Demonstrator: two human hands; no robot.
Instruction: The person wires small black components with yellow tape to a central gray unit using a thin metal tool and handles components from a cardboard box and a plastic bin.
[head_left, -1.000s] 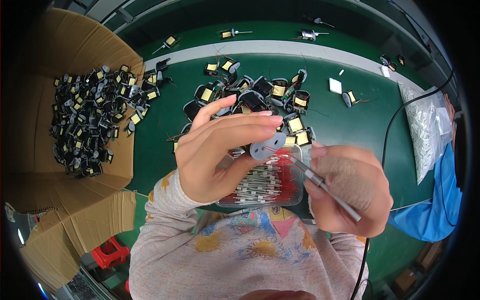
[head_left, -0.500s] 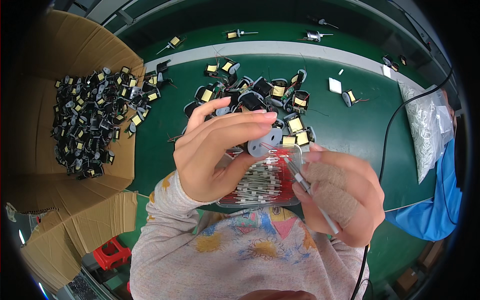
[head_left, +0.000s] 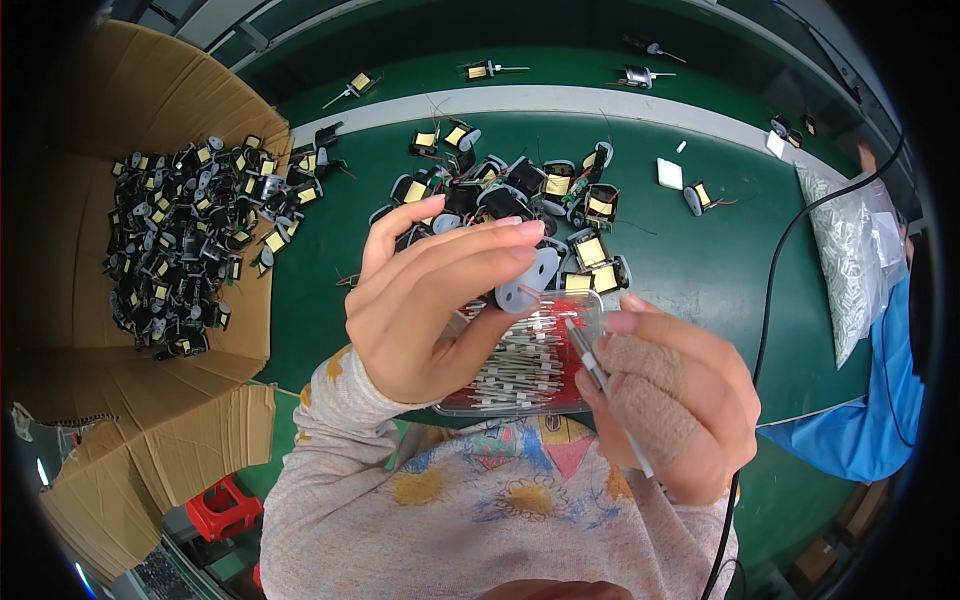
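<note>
My left hand [head_left: 425,300] is closed round a small part with a grey oval end plate [head_left: 527,282] pierced by holes. Its fingers hide most of the part, and a thin red wire comes out near the plate. In my right hand [head_left: 690,400], whose two fingers have tan wraps, is a thin grey rod with a white band [head_left: 596,372], slanting with its tip toward the plate but apart from it. Beneath both hands is a clear plastic tray [head_left: 604,312] of similar rods with white sleeves [head_left: 515,368] and red wires.
Black coil-like parts with yellow labels [head_left: 525,175] lie heaped beyond my hands. More fill a cardboard box [head_left: 190,240] at left. A bag of white pieces [head_left: 850,270], a black cable [head_left: 775,270] and a white block [head_left: 669,174] are at right. Assembled pieces [head_left: 637,76] lie on the far strip.
My right hand has shifted slightly left, and the rod in it stands a little steeper. My left hand stays nearly still. The pieces on the far strip have moved right.
</note>
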